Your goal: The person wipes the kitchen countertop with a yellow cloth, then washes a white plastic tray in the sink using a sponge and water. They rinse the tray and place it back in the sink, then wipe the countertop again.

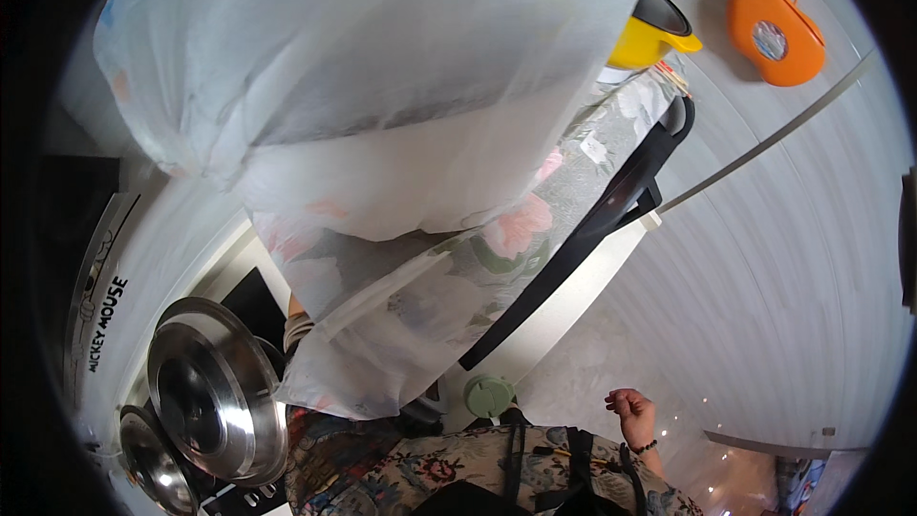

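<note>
A large translucent white plastic sheet (401, 86) rises close before me and fills much of the view. Its lower part hangs in loose folds down to my floral-patterned garment (437, 469). My left hand is out of sight; a bit of forearm with a bunched sleeve (297, 326) shows at the sheet's left edge. Low on the right, my right hand (634, 416) is held apart from the sheet, its fingers curled and nothing visible in them. Beside the sheet's right edge lies a floral plastic cover (519, 226), with a long black plastic bar (580, 244) along it.
A stainless steel domed lid or pan (215, 394) and a smaller steel one (154, 455) stand over the hob at left. Behind the sheet is a yellow pot (641, 43). An orange dispenser (781, 32) hangs on the wall. A green-lidded container (489, 395) is near my waist.
</note>
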`<action>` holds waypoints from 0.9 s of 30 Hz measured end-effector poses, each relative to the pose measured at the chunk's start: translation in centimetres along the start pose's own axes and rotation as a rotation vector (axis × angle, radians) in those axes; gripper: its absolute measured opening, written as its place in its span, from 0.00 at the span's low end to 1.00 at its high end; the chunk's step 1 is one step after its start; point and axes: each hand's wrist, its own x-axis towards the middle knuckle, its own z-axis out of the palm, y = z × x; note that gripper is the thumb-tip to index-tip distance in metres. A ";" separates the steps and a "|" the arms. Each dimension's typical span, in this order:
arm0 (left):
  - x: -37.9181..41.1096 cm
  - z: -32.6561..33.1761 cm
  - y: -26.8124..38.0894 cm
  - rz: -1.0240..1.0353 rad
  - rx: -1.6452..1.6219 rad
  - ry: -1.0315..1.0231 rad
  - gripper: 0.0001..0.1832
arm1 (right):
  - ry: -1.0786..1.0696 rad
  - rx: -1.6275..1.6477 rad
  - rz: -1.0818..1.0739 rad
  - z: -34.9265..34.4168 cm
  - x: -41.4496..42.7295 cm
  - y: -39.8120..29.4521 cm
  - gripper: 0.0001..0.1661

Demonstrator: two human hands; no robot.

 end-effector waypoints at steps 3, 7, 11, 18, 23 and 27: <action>-0.2 -0.1 -0.4 0.006 0.008 -0.010 0.21 | -0.004 -0.031 0.003 0.1 -0.1 0.8 0.13; -0.4 -0.3 -1.2 0.021 0.004 -0.020 0.19 | -0.034 -0.088 -0.037 0.4 0.2 0.4 0.14; -0.1 -1.7 -1.2 0.065 0.004 -0.007 0.18 | -0.118 -0.067 -0.023 -0.2 0.7 0.6 0.14; 0.8 -4.6 0.4 0.102 -0.077 -0.037 0.16 | -0.271 -0.049 -0.047 0.1 2.2 0.0 0.12; 0.6 -8.9 2.8 0.130 -0.194 -0.068 0.14 | -0.402 -0.019 -0.155 0.8 3.8 1.2 0.09; -1.6 -12.8 5.3 0.156 -0.343 -0.064 0.13 | -0.516 -0.037 -0.274 1.4 4.8 1.6 0.09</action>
